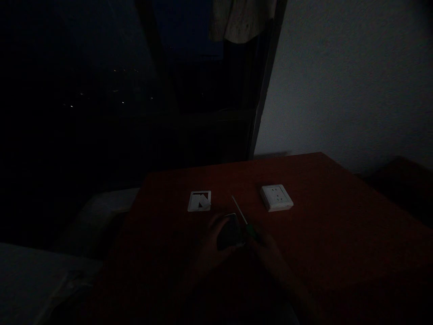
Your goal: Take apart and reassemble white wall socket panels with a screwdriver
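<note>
The scene is very dark. My left hand [211, 246] is curled round a dark flat object, seemingly a phone [228, 232], over the red table [338, 234]. My right hand [265, 248] sits just right of it, next to a screwdriver [244, 219] with a green handle and a thin shaft pointing away from me; whether the fingers grip it is too dim to tell. Beyond the hands lie a white frame plate [199, 201] on the left and a white wall socket [276, 197] on the right.
A grey wall [348, 81] rises behind the table on the right. A dark window [101, 90] with distant lights fills the left, and pale cloth [241, 20] hangs at the top. A pale surface [34, 275], perhaps bedding, lies at lower left.
</note>
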### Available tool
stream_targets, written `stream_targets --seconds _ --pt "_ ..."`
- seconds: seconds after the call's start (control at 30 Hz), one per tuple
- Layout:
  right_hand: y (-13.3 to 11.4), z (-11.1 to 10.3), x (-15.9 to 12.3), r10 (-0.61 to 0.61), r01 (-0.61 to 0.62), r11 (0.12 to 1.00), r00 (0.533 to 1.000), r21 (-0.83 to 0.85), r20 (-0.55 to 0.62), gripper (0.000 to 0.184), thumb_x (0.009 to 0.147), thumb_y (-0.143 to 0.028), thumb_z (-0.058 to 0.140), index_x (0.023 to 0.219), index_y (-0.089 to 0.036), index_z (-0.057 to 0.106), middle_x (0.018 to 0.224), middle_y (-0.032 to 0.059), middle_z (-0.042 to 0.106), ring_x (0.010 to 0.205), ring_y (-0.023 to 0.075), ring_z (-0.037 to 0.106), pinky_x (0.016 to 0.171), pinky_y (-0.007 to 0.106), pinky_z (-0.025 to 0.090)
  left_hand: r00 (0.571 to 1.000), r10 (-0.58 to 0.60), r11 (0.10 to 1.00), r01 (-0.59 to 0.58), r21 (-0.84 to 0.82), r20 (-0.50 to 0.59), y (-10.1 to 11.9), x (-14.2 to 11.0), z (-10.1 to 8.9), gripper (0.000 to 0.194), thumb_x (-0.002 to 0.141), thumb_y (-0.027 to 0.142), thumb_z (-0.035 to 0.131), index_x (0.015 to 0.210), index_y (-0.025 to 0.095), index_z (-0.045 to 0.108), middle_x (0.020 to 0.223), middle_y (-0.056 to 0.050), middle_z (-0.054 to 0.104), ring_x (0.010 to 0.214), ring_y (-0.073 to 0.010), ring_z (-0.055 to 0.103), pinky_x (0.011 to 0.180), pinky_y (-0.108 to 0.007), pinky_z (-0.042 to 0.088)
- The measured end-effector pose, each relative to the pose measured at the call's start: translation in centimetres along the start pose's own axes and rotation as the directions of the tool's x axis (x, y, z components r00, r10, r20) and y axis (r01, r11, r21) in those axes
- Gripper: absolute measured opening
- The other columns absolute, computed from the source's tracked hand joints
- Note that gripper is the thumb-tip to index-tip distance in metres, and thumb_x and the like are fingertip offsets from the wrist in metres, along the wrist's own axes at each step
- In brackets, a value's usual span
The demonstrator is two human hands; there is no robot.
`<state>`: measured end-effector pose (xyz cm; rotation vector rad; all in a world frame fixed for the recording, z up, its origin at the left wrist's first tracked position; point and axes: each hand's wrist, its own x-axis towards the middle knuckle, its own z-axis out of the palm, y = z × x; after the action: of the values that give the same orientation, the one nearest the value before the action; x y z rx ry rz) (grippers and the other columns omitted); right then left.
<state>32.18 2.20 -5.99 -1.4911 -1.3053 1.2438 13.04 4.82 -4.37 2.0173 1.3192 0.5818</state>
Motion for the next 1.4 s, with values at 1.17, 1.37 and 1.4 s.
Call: stream_targets --seconds 1.17,1.37,1.4 --pt "-0.5 -0.1 -0.2 0.047 -0.048 0.997 0.999 0.061 0.017 0.033 0.078 -0.048 0.056 0.085 -0.017 0.063 0.08 0.0044 0.066 0.073 0.0186 0.059 0.063 0.025 0.045 0.999 0.05 0.996 -0.049 -0.071 0.022 0.5 0.2 -0.8 0.074 0.069 0.025 0.075 0.135 0.028 0.043 0.136 -0.007 0.042 0.126 -0.0255 0.043 0.107 -0.04 0.037" --pt "0.1 0.1 -0.1 0.036 -0.038 0.997 0.999 0.068 0.017 0.03 0.078 -0.045 0.056 0.086 -0.017 0.064 0.082 0.005 0.067 0.073 0.019 0.06 0.062 0.026 0.046 0.998 0.032 0.997 -0.028 -0.071 0.06 0.9 0.5 -1.2 0.068 0.071 0.032 0.075 0.133 0.027 0.046 0.134 -0.007 0.043 0.125 -0.0258 0.044 0.107 -0.041 0.037" --pt "0.2 0.1 -0.1 0.032 -0.033 0.997 0.999 0.068 0.018 0.03 0.078 -0.045 0.055 0.085 -0.017 0.064 0.081 0.0046 0.067 0.071 0.0185 0.059 0.061 0.026 0.045 0.997 0.036 0.997 -0.031 -0.076 0.068 0.9 0.6 -1.2 0.068 0.071 0.03 0.075 0.133 0.027 0.046 0.135 -0.007 0.043 0.125 -0.0255 0.043 0.107 -0.04 0.036"
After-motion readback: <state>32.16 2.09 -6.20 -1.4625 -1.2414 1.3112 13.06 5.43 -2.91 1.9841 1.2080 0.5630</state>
